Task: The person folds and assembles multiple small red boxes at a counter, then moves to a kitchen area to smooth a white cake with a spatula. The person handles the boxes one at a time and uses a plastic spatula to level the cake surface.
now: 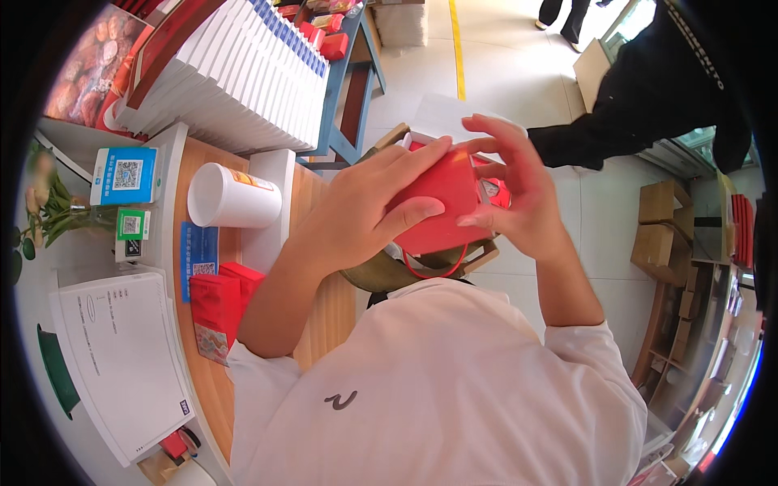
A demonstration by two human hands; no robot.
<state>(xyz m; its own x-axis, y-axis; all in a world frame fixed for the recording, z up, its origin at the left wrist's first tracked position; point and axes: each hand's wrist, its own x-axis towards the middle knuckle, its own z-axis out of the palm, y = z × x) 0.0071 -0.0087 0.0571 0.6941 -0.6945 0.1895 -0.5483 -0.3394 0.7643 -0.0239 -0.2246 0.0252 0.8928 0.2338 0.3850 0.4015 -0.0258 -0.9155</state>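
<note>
in the head view, the left hand (374,194) and right hand (521,194) grasp a red gift bag (438,194) in front of the white shirt (454,381); its broad face turns up, its cord handle (432,277) loops toward the body, and its long axis is hard to tell behind the fingers; a blue sign (127,175) bears a square code, a white tub (235,197) an orange label, a white box (121,364) small print
</note>
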